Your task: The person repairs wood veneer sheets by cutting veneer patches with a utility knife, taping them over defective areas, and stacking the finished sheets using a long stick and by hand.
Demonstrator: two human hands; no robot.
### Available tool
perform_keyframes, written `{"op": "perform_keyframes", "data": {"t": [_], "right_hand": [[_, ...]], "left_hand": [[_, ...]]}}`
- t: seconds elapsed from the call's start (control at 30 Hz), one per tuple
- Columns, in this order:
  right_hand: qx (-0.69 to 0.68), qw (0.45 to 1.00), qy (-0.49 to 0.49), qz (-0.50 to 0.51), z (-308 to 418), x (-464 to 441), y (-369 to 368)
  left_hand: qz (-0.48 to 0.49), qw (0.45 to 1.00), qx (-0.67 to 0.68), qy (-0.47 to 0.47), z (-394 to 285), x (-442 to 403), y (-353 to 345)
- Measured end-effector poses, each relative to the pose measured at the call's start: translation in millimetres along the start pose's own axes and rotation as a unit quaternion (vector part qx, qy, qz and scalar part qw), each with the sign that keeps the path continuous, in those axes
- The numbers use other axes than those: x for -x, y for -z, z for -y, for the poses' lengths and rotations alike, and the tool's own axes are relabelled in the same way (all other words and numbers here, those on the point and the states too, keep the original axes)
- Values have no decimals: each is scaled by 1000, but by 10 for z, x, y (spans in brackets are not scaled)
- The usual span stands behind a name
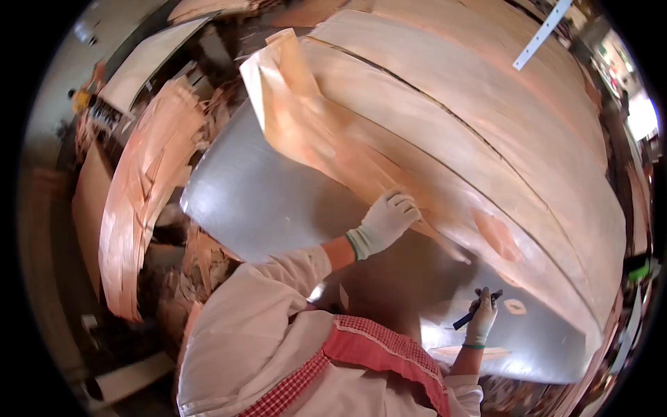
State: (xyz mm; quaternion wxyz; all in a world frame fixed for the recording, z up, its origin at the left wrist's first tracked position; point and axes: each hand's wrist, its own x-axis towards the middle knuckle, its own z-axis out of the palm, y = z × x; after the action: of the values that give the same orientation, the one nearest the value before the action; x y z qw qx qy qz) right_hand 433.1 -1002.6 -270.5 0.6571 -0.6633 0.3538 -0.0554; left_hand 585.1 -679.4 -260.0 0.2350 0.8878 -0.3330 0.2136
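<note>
My left hand (390,218), in a white glove with a green cuff, is closed on a long, thin strip of veneer (333,142). The strip's folded far end rises at the upper left, and its narrow end hangs past my fingers. Lower right, my gloved right hand (481,321) is closed around a dark tool (464,321), whose exact kind is unclear. Large pale veneer sheets (445,90) lie beyond my hands on the grey metal table (257,187). A small veneer scrap (515,306) rests just right of my right hand.
Stacked, torn veneer (142,201) stands at the left, with loose scraps around it. A white perforated bar (542,35) extends over the sheets at the upper right. A long dark split (417,90) runs through the sheets. Another person (82,101) is far off at the left.
</note>
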Motion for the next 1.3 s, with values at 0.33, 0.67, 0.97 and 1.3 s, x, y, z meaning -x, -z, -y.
{"op": "perform_keyframes", "data": {"t": [0.33, 0.67, 0.97, 1.3], "right_hand": [[231, 885, 217, 341, 1213, -379, -2092], [409, 719, 74, 557, 916, 474, -4580], [400, 750, 47, 526, 506, -378, -5191], [433, 741, -2, 514, 751, -430, -4996]], "left_hand": [[77, 969, -87, 219, -86, 640, 647], [-19, 992, 60, 107, 732, 978, 1159], [-143, 847, -249, 447, 3750, 1361, 1512], [-97, 809, -189, 548, 5135, 1368, 861]]}}
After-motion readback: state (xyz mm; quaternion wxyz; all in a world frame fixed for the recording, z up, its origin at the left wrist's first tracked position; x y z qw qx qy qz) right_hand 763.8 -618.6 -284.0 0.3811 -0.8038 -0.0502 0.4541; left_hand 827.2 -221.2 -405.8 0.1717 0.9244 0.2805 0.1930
